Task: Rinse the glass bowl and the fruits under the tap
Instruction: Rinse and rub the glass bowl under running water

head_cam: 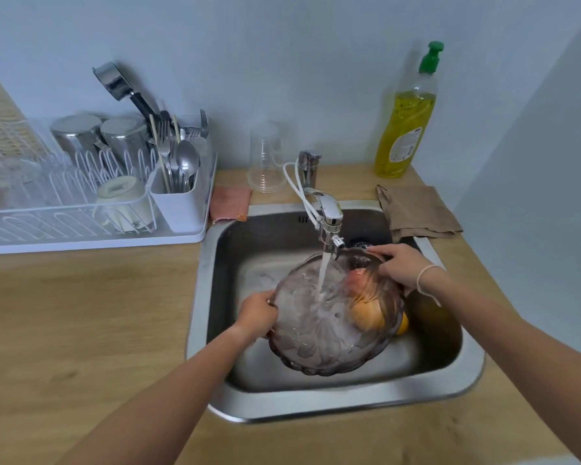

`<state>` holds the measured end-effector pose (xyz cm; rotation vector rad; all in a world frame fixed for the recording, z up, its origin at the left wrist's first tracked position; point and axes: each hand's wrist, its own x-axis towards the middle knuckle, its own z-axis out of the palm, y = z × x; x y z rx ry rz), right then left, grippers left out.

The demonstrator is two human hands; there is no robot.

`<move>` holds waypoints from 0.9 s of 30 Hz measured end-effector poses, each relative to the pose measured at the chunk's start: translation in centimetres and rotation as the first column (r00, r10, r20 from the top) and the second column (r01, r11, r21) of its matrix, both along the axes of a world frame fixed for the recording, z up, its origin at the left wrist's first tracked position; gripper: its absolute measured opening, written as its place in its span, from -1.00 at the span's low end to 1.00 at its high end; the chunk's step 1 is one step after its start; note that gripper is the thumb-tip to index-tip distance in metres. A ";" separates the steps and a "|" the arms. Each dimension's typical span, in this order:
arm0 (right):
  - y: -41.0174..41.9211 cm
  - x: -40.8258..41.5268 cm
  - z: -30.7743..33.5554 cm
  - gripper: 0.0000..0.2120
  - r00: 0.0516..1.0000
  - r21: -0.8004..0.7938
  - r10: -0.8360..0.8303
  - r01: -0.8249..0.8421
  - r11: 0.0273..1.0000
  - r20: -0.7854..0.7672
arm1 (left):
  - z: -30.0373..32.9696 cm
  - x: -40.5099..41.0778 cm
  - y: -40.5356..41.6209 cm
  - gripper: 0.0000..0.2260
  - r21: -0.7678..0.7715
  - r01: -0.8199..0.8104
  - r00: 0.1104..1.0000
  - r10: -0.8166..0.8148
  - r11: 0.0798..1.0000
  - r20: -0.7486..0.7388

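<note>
A smoky ribbed glass bowl (319,344) is held tilted inside the steel sink (349,401), under the running tap (331,216). Water falls into the bowl's middle. My left hand (257,313) grips the bowl's left rim. My right hand (401,266) holds its far right rim. Fruits show through the glass on the right: a pinkish-red one (358,280) and an orange one (368,318). Another orange fruit (403,325) peeks out beyond the bowl's right edge in the sink.
A white dish rack (91,209) with steel cups, a mug and cutlery stands on the wooden counter at left. An orange sponge (230,203), an upturned plastic cup (267,156), a yellow dish-soap bottle (406,122) and a brown cloth (416,211) line the back.
</note>
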<state>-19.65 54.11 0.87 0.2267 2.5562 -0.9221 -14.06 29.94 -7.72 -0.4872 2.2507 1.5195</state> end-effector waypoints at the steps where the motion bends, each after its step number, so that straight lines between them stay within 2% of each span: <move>1: 0.1 -0.1 0.6 -0.51 1.000 0.017 0.006 -0.006 1.000 0.012 | -0.3 0.2 0.6 -0.56 0.036 -0.014 1.000 0.013 0.999 0.023; 4: 0.3 -0.4 2.4 -0.52 0.999 0.060 0.020 -0.022 0.998 0.042 | -1.3 0.6 2.2 -0.53 0.150 -0.076 0.994 0.063 0.986 0.093; 8: 0.5 -1.0 4.3 -0.50 0.996 0.147 0.034 -0.046 0.988 0.081 | -1.6 1.2 4.5 -0.52 0.276 -0.068 0.988 0.028 0.959 0.149; 12: 0.5 -1.8 6.7 -0.50 0.993 0.198 0.057 -0.076 0.977 0.103 | -1.7 1.8 7.0 -0.65 0.366 -0.127 0.977 0.051 0.922 0.208; 20: -1.2 -2.9 11.7 -0.58 0.973 0.466 0.229 -0.195 0.863 -0.017 | -0.1 2.1 10.7 -0.43 0.619 -0.188 0.977 0.080 0.762 0.199; 27: -1.4 -3.0 13.4 -0.62 0.924 0.565 0.367 -0.246 0.787 -0.109 | 0.8 1.5 11.4 -0.40 0.700 -0.251 0.968 0.172 0.668 0.183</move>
